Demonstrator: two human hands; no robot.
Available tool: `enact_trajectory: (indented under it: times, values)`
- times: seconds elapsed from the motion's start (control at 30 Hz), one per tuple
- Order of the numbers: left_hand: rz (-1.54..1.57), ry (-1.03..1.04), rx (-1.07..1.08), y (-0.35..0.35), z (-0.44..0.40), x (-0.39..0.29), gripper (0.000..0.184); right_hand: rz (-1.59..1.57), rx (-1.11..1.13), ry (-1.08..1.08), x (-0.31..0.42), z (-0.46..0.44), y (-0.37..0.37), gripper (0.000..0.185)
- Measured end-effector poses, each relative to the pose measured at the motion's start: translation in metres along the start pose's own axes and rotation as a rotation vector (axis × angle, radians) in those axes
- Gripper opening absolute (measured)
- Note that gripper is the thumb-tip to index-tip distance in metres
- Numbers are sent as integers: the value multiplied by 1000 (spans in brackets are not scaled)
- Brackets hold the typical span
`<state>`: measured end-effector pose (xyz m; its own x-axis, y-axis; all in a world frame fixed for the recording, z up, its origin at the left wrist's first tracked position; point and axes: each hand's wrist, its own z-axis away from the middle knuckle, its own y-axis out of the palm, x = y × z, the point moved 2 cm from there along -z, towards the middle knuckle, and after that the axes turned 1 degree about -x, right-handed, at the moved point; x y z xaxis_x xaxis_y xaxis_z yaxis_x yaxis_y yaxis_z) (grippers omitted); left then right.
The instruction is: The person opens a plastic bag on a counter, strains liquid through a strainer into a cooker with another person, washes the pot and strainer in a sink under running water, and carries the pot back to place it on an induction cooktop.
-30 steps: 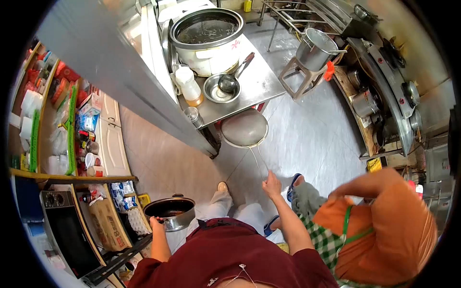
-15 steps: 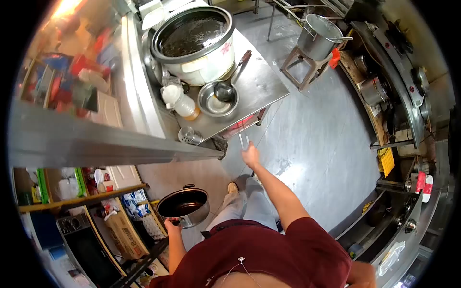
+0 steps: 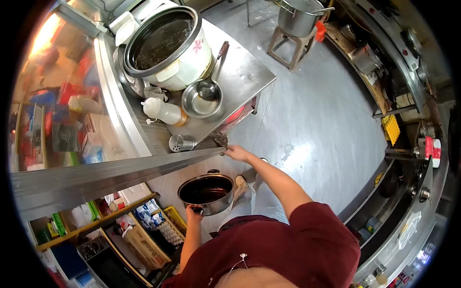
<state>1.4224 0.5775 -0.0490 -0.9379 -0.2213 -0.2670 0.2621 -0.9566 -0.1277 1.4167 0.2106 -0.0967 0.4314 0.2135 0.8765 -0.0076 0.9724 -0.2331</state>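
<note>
My left hand (image 3: 193,213) is closed on the side handle of a steel pot (image 3: 217,205), which hangs beside my leg. Dark liquid shows inside the pot, and its second handle points away from me. My right hand (image 3: 236,153) reaches forward to the end of a long steel panel (image 3: 144,165). Its fingers are closed and seem to touch the panel's edge; the U-shaped metal piece seen in it earlier is hidden now. Just beyond stand a perforated steel shaker (image 3: 182,143) and a squeeze bottle (image 3: 163,112) on a steel table (image 3: 249,72).
A large pot of dark liquid (image 3: 199,50) stands on the table near a steel bowl (image 3: 215,106) holding a ladle (image 3: 209,89). A tall pot (image 3: 295,21) sits on a stool (image 3: 284,48). Shelves (image 3: 139,211) line the left; stove counters (image 3: 408,86) line the right.
My right hand has moved left to the end of the steel panel, and the U-shaped metal piece has gone from sight. The pot in my left hand has shifted right within the view.
</note>
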Motion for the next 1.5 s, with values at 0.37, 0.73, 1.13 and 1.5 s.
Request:
enact_trajectory:
  times: [0.37,0.73,1.13,1.5]
  values:
    - [-143,-37,43,113,-48,67,15,-245,-593,1264,-223,392,6,25]
    - [-208,-69,156,304,95,217,16,-719,-551,985,-240,448,-23,19]
    - [-570,282,915,532,334,211,16,-480,-824,901,-333,430,-366,21]
    - [-854,1131,786,752,400,70,31,-681,-893,690,-291,354,-494,18]
